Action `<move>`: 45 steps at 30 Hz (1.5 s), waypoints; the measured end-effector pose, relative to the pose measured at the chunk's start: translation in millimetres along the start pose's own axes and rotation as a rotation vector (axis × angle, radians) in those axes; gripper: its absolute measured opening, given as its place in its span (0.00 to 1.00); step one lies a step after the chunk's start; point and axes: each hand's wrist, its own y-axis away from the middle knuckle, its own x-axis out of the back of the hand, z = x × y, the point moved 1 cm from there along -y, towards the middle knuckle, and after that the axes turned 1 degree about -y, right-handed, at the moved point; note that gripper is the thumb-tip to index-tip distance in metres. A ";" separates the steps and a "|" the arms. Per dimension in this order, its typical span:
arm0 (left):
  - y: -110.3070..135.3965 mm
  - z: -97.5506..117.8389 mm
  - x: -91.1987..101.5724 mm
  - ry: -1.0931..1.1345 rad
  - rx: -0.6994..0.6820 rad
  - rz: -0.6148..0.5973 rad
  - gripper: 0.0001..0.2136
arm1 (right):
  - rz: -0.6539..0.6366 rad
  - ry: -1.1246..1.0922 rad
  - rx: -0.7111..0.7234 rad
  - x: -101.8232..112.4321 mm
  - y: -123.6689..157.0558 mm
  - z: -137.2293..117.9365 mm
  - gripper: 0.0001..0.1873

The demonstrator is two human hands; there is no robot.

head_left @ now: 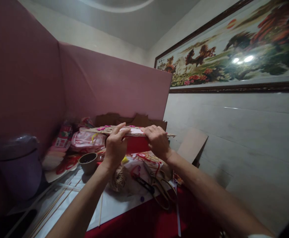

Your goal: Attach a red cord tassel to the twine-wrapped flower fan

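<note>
Between my two hands is a flat craft panel (135,132), held up above the table and seen nearly edge-on. Straw-coloured strands and small pink pieces lie along its top, and its near edge is partly white. My left hand (117,143) grips the near edge left of the middle, thumb on top. My right hand (156,138) has its fingers closed over the edge further right. A red surface (136,144) shows just below the panel; I cannot tell what it belongs to. Beneath my hands lie a ball of twine (119,178), a utility knife (143,182) and large scissors (162,191).
A dark-filled cup (88,162) stands at the left, with a pink patterned pouch (88,139) behind it. Further left is a purple bin (19,167). Thin sticks (51,206) lie on white sheeting. Pink panels (114,82) rise behind; a board (191,143) leans against the wall.
</note>
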 end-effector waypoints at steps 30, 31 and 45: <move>-2.0 5.6 7.3 0.036 -0.052 0.215 0.13 | -0.165 -0.443 -0.540 -37.4 29.2 19.8 0.18; -2.8 7.3 9.4 0.034 -0.059 0.234 0.13 | -0.169 -0.397 -0.560 -39.8 28.1 23.8 0.17; -9.8 3.0 22.8 -0.095 -0.257 0.424 0.09 | -0.604 -0.125 -0.516 -114.9 17.0 0.5 0.16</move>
